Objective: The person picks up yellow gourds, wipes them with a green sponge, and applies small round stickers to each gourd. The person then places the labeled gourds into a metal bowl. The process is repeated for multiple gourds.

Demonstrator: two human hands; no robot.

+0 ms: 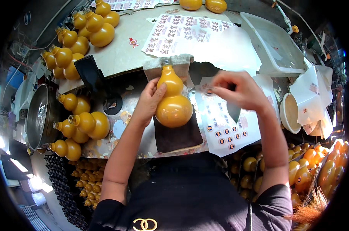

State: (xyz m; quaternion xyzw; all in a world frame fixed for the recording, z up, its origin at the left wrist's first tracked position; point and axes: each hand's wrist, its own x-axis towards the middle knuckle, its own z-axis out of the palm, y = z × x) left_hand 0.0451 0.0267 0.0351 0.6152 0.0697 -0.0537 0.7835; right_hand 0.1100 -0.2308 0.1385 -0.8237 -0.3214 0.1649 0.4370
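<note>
— Black shirt (189,196) closest to us, just below the dark mat (178,138)! What's biggest after that?

— White sticker sheet (240,143), right of the mat. Then the amber gourd bottle (174,107), its fat bulb over the mat's far edge, neck pointing away past it.

— How would it handle?

— Stiff and glossy, I'd judge, so slippery, perhaps brittle if knocked. Weight? Can't tell from here. That pinched waist looks the best place to hold, fat bulb supported below.

— And the hands! Left hand (153,95), beyond the mat's far left corner, curls round the upper bulb near the waist, thumb across the front.

— Right hand (240,90) is beyond and right of the mat, above the sheet, fingers drawn narrow, blurred; whether anything's between them, I can't tell.

— Smallest, the round stickers (221,141), dark with orange, clustered just right of the mat.
</note>
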